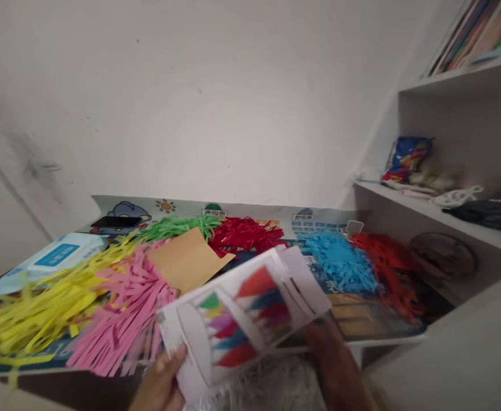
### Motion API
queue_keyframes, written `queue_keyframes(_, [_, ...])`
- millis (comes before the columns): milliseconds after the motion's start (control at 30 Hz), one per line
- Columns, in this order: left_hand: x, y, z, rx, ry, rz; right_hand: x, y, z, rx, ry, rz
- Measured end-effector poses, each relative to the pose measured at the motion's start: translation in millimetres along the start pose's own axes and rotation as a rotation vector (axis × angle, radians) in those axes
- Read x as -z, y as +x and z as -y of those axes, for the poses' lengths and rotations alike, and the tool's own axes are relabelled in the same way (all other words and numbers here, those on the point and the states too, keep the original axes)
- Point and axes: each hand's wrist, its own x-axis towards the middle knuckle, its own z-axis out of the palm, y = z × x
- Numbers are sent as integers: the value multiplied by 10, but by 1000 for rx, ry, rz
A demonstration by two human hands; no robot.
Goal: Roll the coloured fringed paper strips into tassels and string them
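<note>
Nearest the lens, the left hand (158,385) pinches the lower left corner of a white printed sheet (242,317), thumb on top, while the right hand (334,357) sits under the sheet's right edge, blurred and partly hidden, so I cannot tell how far it is closed or whether it grips the paper at all. That sheet, held just above the near edge of the surface (362,325), shows stacked coloured triangles in green, red, blue and pink; any writing on it is too smeared to read. Taking the sheet as landmark: left of it lie one pink pile of paper strips (122,314) and, farther left, one yellow pile (40,308); behind it rests one tan paper sheet (188,260), with one green pile (177,226) and one dark red pile (246,233) beyond; to its right lie one blue pile (340,260) and one orange-red pile (390,268) (six shredded piles in all). Far left of it sits one pack of wet wipes (56,257) with a blue label, its text unreadable. A mat on the surface carries small printed label panels along its back edge, with characters too blurred to make out. Right of the sheet, white shelves (425,208) hold a blue snack bag (404,157) and, higher, books (477,31).
</note>
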Motion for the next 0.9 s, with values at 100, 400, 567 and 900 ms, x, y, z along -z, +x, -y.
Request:
queue_keyframes(100, [-21, -10, 441, -28, 236, 129, -433, -127, 106, -161, 320, 106])
queue_keyframes(400, [67, -289, 149, -213, 470, 301, -514, -448, 328, -276, 615, 424])
queue_keyframes(567, [-191, -204, 427, -148, 455, 222, -538, -633, 16, -193, 178, 287])
queue_keyframes(900, [-227, -60, 381, -291, 577, 150, -602, -860, -325, -343, 213, 228])
